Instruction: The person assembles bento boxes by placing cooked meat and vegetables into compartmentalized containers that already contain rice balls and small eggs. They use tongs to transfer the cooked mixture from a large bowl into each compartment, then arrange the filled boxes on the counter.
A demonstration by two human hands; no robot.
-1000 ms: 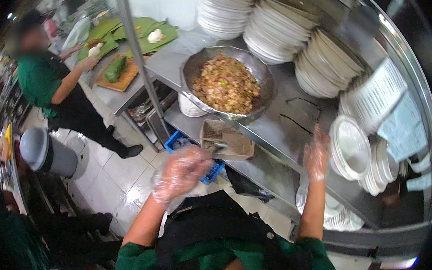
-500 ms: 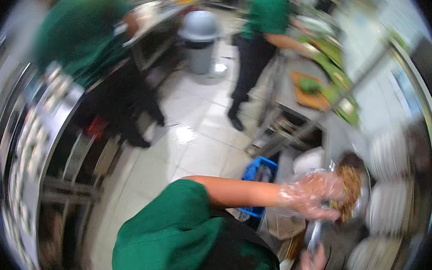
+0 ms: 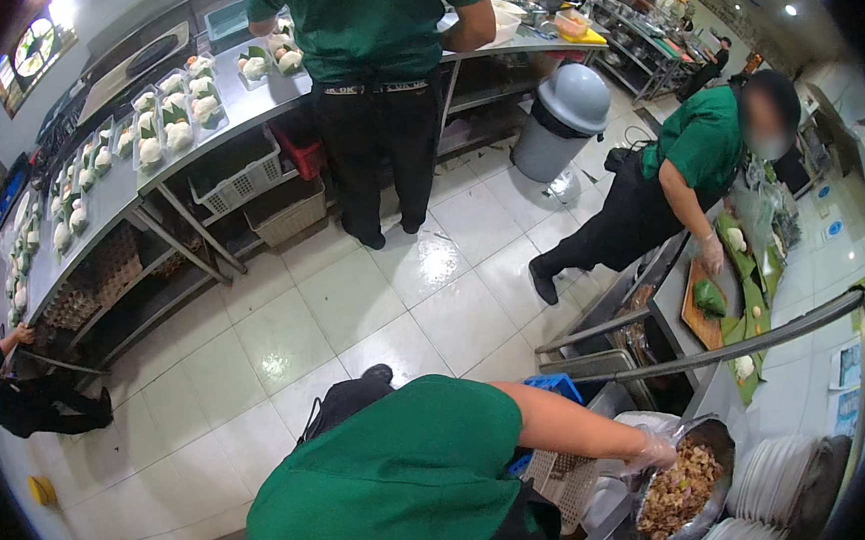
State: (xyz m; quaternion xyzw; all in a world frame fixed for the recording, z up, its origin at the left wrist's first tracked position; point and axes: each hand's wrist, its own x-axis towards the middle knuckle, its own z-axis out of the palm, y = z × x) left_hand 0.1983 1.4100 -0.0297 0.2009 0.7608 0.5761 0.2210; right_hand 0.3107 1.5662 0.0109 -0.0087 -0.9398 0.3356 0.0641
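Observation:
My left arm, in a green sleeve, stretches to the right. My left hand, in a clear plastic glove, is closed at the left rim of a metal bowl. Chopped browned meat with small purplish bits fills much of the bowl. My fingertips are partly hidden at the rim. My right hand cannot be made out; the lower edge of the head view cuts off that area.
Stacked white plates stand right of the bowl. A white plastic basket and a blue crate are left of it. A metal rail crosses beyond. Two co-workers in green stand farther off, near a lidded grey bin.
The head view has swung, showing more of the room. My left hand has moved from the food to the bowl's rim. My right hand and a metallic tool by it have left view.

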